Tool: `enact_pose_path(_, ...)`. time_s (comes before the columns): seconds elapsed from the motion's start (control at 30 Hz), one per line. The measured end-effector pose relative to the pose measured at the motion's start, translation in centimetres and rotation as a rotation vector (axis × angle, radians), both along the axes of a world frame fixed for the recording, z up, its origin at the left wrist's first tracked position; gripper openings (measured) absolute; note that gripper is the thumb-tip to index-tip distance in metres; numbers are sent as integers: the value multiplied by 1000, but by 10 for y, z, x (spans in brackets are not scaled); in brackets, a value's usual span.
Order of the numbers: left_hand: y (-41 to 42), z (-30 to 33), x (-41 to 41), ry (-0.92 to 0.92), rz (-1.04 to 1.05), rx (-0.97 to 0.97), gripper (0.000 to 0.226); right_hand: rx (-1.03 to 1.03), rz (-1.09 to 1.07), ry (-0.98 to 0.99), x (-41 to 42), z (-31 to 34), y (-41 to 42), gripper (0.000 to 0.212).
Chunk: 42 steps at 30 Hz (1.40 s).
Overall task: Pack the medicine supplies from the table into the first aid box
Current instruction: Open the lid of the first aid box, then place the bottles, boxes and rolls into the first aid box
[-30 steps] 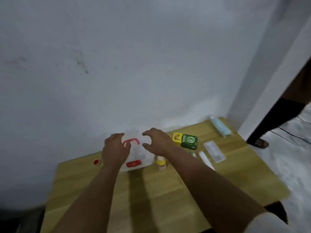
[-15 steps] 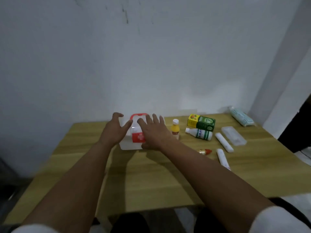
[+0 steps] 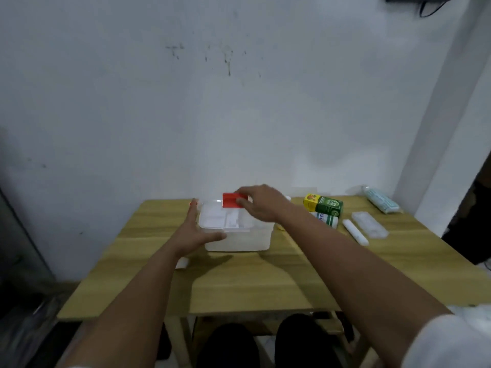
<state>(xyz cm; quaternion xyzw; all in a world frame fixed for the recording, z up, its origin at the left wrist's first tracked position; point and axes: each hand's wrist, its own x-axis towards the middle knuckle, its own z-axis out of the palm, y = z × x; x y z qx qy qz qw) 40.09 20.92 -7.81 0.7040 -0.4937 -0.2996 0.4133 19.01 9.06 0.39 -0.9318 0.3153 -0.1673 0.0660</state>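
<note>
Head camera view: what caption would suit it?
Left hand steadies the first aid box while right hand grips its red latch.

No lettering is sharp enough to read

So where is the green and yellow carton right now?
In the head view the green and yellow carton lies at the table's far right, beyond the white bottle.

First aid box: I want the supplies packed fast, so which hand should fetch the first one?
Probably the right hand: it sits over the first aid box nearest the green carton and white tube. The left hand braces the box's far side.
</note>
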Motion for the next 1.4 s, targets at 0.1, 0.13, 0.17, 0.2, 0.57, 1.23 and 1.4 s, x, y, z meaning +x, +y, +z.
enact_pose_path(0.1, -7, -8, -5, -18, 37, -82, 146, 126, 1, -39, 11, 36, -26, 33)
enact_pose_path(0.13, -10, -9, -9, -25, 23, -95, 138, 170, -8, -59, 16, 45, -38, 31)
enact_pose_path(0.17, -14, -11, -12, -30, 13, -107, 128, 220, -17, -83, 22, 53, -51, 30)
enact_pose_path(0.2, -17, -12, -15, -40, 13, -122, 118, 278, -32, -120, 27, 58, -64, 30)
enact_pose_path(0.57, -46, -24, -20, -57, 75, -198, 109, 475, -442, -393, 56, 9, -146, 98)
enact_pose_path(1.23, -71, -27, -14, -115, 34, -204, 98, 342, -671, 306, -145, -70, -221, 39)
enact_pose_path(1.4, -70, -23, -17, -111, 34, -199, 91, 328, -623, 354, -151, -72, -217, 52)
